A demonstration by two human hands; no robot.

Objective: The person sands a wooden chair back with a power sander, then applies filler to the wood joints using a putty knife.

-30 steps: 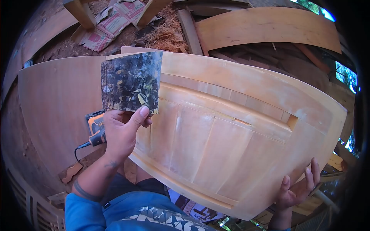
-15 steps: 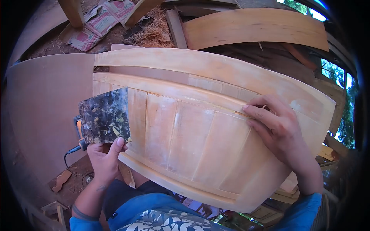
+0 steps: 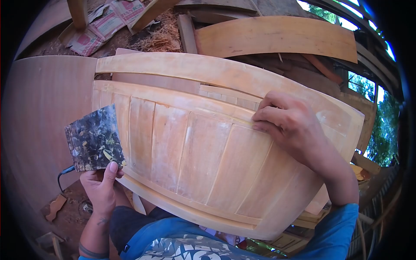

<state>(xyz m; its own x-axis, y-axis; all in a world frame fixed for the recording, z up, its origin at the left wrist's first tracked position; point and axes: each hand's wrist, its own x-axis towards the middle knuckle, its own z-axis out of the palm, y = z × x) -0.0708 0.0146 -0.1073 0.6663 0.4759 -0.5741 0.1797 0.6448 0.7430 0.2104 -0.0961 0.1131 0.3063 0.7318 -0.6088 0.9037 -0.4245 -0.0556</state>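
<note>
My left hand (image 3: 100, 188) grips a dark, square board (image 3: 93, 138) by its lower edge, thumb on top. Pale smears and a small yellowish dab of paste mark its face. In front of me lies a pale wooden panel (image 3: 206, 158) with a curved upper rail and several vertical slats. On the seam under its moulded rail (image 3: 182, 102), the fingers of my right hand (image 3: 297, 128) are pinched together. Whatever they hold, if anything, is hidden. A thin yellowish line runs along the seam by the fingertips.
A broad, plain wooden board (image 3: 52, 117) stands to the left, with a black cable (image 3: 65, 171) beside it. Behind the panel are a curved plank (image 3: 277, 39), wood shavings (image 3: 162, 39) and torn printed cardboard (image 3: 108, 26). A small wood offcut (image 3: 56, 207) lies at lower left.
My right hand has slid left along the seam, still pinched. My left hand and the dark board have shifted left and slightly down in view. The whole view has shifted a little too.
</note>
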